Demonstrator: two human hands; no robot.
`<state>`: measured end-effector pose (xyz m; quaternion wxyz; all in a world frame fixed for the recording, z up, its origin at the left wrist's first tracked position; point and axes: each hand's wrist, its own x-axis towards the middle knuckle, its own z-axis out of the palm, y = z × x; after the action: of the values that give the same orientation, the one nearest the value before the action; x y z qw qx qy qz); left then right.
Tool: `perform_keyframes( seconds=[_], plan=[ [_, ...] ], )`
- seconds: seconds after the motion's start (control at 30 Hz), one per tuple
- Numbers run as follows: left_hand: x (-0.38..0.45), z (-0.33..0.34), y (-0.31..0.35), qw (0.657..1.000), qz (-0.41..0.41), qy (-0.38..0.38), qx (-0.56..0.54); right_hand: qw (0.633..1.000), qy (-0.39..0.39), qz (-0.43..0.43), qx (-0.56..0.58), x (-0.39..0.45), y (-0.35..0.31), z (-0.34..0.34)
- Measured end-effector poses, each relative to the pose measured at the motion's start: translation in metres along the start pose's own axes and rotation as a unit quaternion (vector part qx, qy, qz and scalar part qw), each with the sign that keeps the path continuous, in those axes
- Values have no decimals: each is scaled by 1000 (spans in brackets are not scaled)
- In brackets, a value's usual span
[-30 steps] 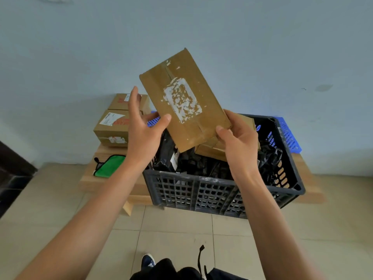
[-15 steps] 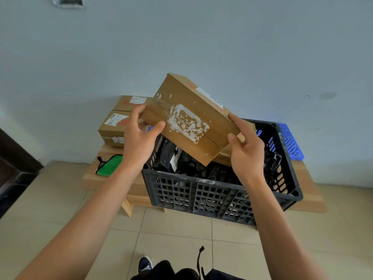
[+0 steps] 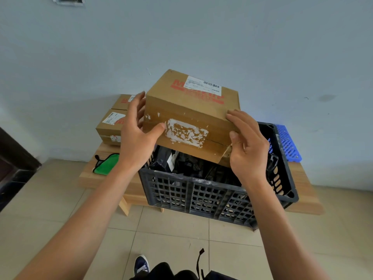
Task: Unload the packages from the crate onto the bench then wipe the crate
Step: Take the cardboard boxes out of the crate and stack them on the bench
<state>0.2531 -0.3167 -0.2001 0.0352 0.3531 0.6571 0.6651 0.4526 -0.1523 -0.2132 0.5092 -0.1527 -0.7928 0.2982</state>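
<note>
I hold a brown cardboard box (image 3: 191,110) above the dark plastic crate (image 3: 201,197), its labelled top face up and a torn white label on the side facing me. My left hand (image 3: 137,136) grips its left end, thumb on the near side. My right hand (image 3: 248,146) grips the lower right corner. The crate sits on the wooden bench (image 3: 94,176) and still holds black plastic-wrapped packages (image 3: 181,160) and another brown box (image 3: 226,158) partly hidden under the held one.
Two cardboard boxes (image 3: 111,126) are stacked at the bench's left end by the wall. A green cloth (image 3: 107,164) lies on the bench in front of them. A blue plastic grid (image 3: 288,144) leans behind the crate. Tiled floor and my shoe (image 3: 142,265) are below.
The box has tipped from standing on end to lying nearly level, top face now upward. Both hands kept hold and moved with it.
</note>
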Motion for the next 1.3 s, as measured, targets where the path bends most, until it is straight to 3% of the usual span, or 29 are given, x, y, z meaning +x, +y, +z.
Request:
perform_keyframes(
  seconds=[0.13,0.33,0.53,0.63,0.97,1.3],
  plan=[
    [-1,-2,6,998,-30,-29,-37,1000,-19,19,2,-1,5,2],
    [-12,4,2,996,-17,13,82,992,-78,90,50,-7,-1,8],
    [-21,4,0,997,-15,48,64,965,-4,237,117,-3,-17,19],
    [-24,4,2,997,-16,42,66,957,-28,274,94,2,-18,24],
    [-9,-35,-2,995,-31,31,86,970,-113,213,13,7,-37,61],
    [15,-121,-35,985,-12,66,161,980,-125,156,2,14,-70,155]
  ],
)
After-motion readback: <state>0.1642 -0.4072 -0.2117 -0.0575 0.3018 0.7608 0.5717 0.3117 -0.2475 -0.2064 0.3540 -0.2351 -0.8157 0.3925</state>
